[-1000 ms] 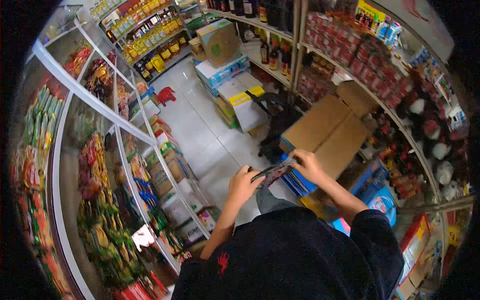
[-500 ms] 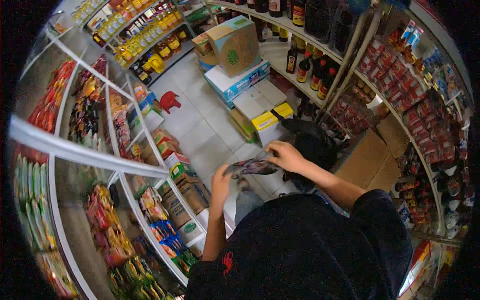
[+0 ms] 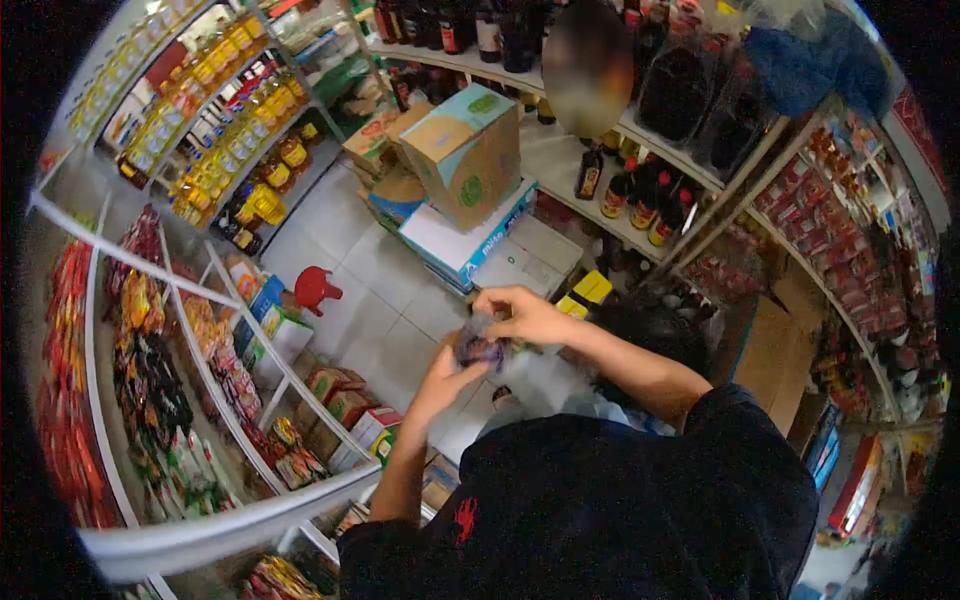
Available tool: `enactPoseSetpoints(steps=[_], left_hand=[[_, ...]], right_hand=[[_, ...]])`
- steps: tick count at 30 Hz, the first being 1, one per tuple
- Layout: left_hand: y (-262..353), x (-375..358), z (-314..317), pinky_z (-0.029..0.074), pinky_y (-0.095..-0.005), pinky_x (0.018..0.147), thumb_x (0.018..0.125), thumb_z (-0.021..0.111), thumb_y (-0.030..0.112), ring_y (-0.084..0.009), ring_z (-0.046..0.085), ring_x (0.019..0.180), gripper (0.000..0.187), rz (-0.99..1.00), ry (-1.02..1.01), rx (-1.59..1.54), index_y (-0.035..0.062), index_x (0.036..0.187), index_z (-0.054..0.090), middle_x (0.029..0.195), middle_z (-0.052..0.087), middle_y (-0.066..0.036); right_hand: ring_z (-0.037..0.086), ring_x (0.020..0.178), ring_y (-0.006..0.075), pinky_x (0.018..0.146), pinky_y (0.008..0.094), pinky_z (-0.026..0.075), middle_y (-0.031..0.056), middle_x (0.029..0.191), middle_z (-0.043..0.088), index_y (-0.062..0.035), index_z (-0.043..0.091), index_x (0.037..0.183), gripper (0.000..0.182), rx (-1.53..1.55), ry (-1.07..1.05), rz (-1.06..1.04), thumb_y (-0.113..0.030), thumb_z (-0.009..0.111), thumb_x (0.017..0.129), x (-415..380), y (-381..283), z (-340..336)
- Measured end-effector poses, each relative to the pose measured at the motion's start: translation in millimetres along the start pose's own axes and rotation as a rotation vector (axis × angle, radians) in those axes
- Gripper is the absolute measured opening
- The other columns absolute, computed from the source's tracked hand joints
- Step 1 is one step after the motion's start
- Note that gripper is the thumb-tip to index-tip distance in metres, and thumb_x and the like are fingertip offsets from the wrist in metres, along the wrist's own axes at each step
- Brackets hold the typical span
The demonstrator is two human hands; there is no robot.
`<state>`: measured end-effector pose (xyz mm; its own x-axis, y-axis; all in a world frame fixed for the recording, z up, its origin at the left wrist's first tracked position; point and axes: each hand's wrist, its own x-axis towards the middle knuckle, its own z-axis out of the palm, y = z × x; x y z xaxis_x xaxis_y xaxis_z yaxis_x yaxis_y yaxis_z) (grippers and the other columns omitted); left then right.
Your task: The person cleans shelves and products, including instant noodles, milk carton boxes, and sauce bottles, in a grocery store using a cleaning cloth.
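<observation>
A small crumpled packet, dark purple and partly see-through (image 3: 482, 347), is bunched between my two hands above the tiled floor. My left hand (image 3: 443, 378) grips its lower left side, with the thumb lying across the front. From the upper right, my right hand (image 3: 522, 314) has bent fingers closed on the top of the packet. Motion blur hides its print and what it contains.
Stacked cartons (image 3: 462, 150) stand on the floor ahead. A red stool (image 3: 315, 288) is at the left of the aisle. Packet-filled racks (image 3: 165, 390) line the left side. Shelves with dark bottles (image 3: 640, 200) stand at the right.
The packet, stretched out between my hands before, is now bunched up. My hands have come closer together. The view has shifted, with the left rack's white rail now lower.
</observation>
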<state>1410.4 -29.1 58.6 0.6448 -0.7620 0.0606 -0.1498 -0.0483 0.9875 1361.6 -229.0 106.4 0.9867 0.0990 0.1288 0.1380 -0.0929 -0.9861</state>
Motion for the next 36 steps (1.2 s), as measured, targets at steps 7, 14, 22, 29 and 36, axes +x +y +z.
enactPoseSetpoints(steps=[7,14,22,29,36], left_hand=[[-49,76,7,0.042,-0.0337,0.073,0.078,0.056,0.013,-0.0287,0.055,0.081,0.026,-0.021,-0.008,0.337,-0.0020,0.099,0.050,0.088,0.057,-0.019],[-108,90,-5,0.040,-0.0356,0.082,0.056,0.060,-0.002,-0.0267,0.050,0.096,0.061,-0.376,-0.092,0.159,0.0019,0.113,0.041,0.097,0.051,-0.014],[-81,108,10,0.046,-0.0300,0.076,0.060,0.052,-0.015,-0.0227,0.056,0.083,0.083,-0.534,0.025,0.233,0.0064,0.133,0.019,0.097,0.056,-0.014],[-110,97,-10,0.047,-0.0306,0.058,0.060,0.067,0.010,-0.0180,0.059,0.061,0.037,-0.675,0.192,0.554,0.0000,0.095,0.059,0.075,0.061,-0.012],[-125,97,-4,0.045,-0.0321,0.059,0.065,0.063,0.008,-0.0221,0.058,0.067,0.021,-0.618,0.459,0.477,0.0001,0.083,0.055,0.073,0.059,-0.014]], right_hand=[[0.048,0.077,0.0077,0.067,0.0214,0.041,-0.0005,0.084,0.050,-0.0044,0.050,0.098,0.025,0.100,0.096,0.243,-0.013,0.061,0.077,-5,69,-89],[0.052,0.083,0.0183,0.072,0.0342,0.046,0.0105,0.096,0.051,-0.0054,0.046,0.106,0.036,0.084,0.803,0.688,-0.020,0.058,0.076,-40,167,-271],[0.039,0.109,0.0274,0.089,0.0362,0.036,0.0143,0.119,0.039,-0.0035,0.038,0.119,0.063,-0.303,1.129,0.590,-0.016,0.069,0.066,-15,355,-438],[0.042,0.107,0.0306,0.091,0.0397,0.035,0.0162,0.120,0.042,-0.0014,0.039,0.119,0.066,-0.319,1.233,0.743,-0.021,0.071,0.065,16,381,-468],[0.048,0.074,0.0202,0.075,0.0337,0.042,0.0080,0.081,0.050,-0.0020,0.049,0.076,0.022,0.160,1.227,-0.166,-0.016,0.066,0.071,-22,544,-515]])
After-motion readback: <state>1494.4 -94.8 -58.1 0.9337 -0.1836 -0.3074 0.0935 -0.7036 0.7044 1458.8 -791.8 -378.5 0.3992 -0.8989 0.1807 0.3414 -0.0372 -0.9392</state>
